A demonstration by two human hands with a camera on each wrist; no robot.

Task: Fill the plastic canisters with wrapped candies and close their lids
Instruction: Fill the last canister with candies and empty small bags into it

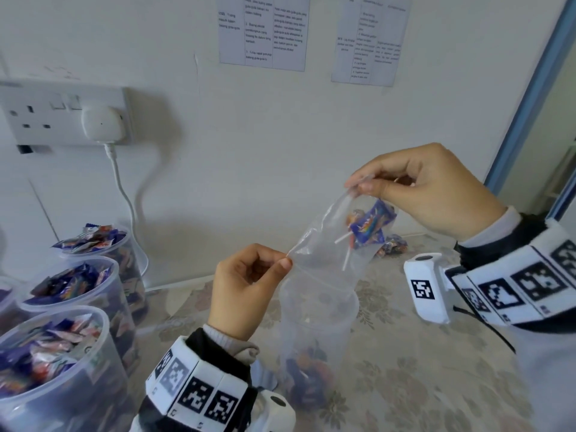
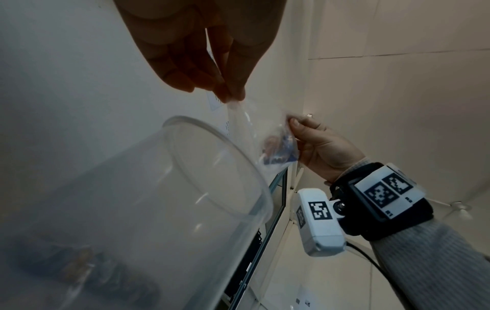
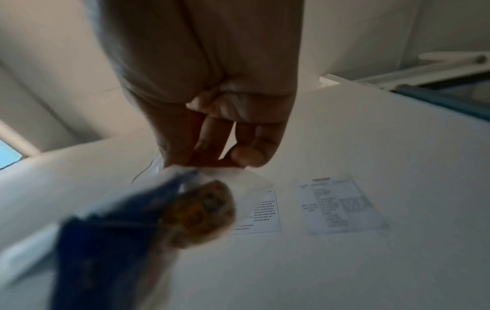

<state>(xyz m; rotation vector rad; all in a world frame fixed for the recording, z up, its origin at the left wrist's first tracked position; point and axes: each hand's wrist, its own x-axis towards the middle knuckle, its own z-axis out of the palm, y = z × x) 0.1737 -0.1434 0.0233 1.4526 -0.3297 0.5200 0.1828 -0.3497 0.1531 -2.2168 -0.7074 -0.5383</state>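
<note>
While the bag empties: step in hand is pouring the last lollipops into the open canister.
Left grip: pinching the clear plastic bag at its lower edge.
Right grip: pinching the bag's upper corner, raised above the left.
Wrapped lollipops: caught inside the bag, just below the right grip.
Canister: upright on the counter beneath both grips, few candies at its bottom.
Filled canisters: left of the left grip, lids off.
Next: likely shake the bag free over the mouth.
</note>
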